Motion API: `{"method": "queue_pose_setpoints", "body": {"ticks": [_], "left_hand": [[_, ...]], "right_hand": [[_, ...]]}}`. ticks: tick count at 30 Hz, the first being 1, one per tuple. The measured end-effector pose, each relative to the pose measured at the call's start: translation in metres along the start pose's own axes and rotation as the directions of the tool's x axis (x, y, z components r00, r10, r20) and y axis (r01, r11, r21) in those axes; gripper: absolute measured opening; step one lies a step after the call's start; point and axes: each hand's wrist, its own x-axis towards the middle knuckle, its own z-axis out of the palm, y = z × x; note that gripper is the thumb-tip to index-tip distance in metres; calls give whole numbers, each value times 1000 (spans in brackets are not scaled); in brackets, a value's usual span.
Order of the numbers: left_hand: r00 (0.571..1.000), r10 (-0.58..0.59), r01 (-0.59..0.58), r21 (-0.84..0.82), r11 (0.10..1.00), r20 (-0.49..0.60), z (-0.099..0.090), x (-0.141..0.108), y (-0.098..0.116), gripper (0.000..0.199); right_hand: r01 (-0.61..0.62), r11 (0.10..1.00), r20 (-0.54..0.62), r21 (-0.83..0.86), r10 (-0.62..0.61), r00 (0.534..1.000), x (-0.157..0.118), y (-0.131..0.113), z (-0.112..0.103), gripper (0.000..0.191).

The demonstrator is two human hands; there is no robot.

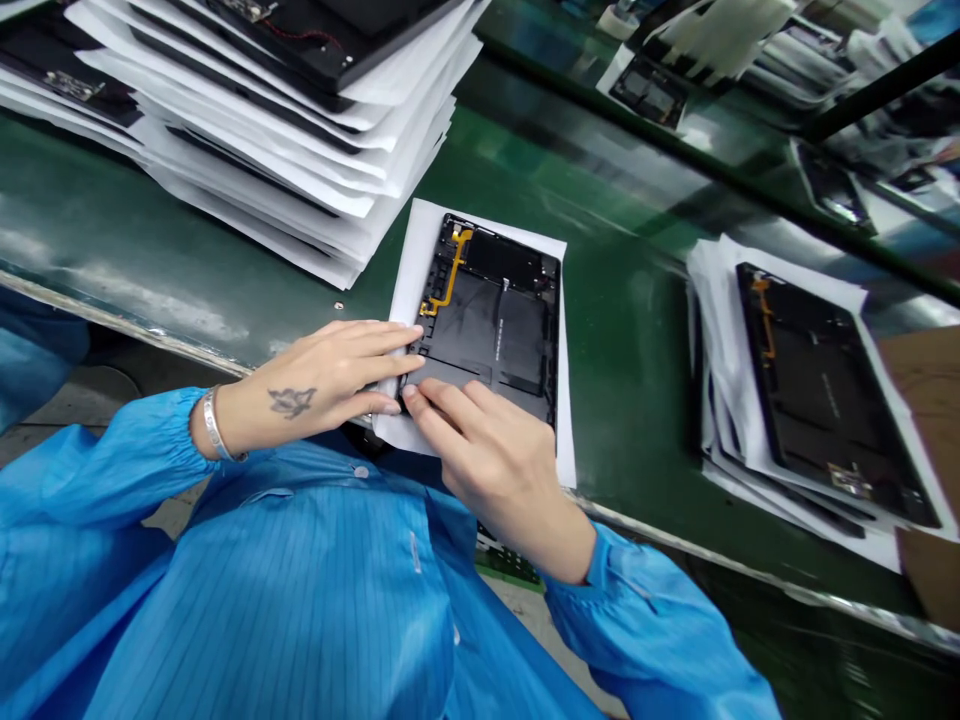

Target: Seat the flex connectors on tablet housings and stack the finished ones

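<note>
A black tablet housing (pixel 480 320) with an orange flex cable (pixel 454 272) lies on white paper (pixel 409 240) in front of me. My left hand (pixel 330 375) rests at the housing's left edge, its fingers extended and slightly apart. At the lower left corner of the housing, my right hand (pixel 495 445) has its fingers bent and pressed together near the edge. Whatever is under or between those right fingertips is hidden. The lower part of the housing is partly covered by my right hand.
A tall stack of housings interleaved with white sheets (pixel 300 170) stands at the upper left. On the right, another stack carries a similar housing (pixel 832 390) beside a cardboard box (pixel 926 380). A dark rail (pixel 675 165) crosses behind the green table (pixel 622 350).
</note>
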Motion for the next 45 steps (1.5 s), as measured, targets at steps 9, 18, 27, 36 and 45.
{"method": "queue_pose_setpoints", "body": {"ticks": [9, 18, 27, 36, 45], "left_hand": [[986, 123, -101, 179, 979, -115, -2, -3, 15, 33], [942, 286, -216, 334, 918, -178, 11, -12, 16, 28], [942, 271, -209, 287, 935, -197, 12, -12, 18, 29], [948, 273, -203, 351, 914, -164, 7, -7, 22, 25], [989, 121, -144, 507, 850, 79, -2, 8, 47, 36]], "right_hand": [[-392, 734, -365, 555, 638, 678, -25, -11, -11, 35], [-206, 820, -315, 533, 419, 852, -32, -26, 5, 25], [-210, 925, -320, 316, 312, 894, -37, -35, 23, 35], [-338, 901, -376, 273, 423, 825, -53, -34, 15, 35], [-326, 601, -148, 730, 605, 783, -27, -13, 5, 24]]}}
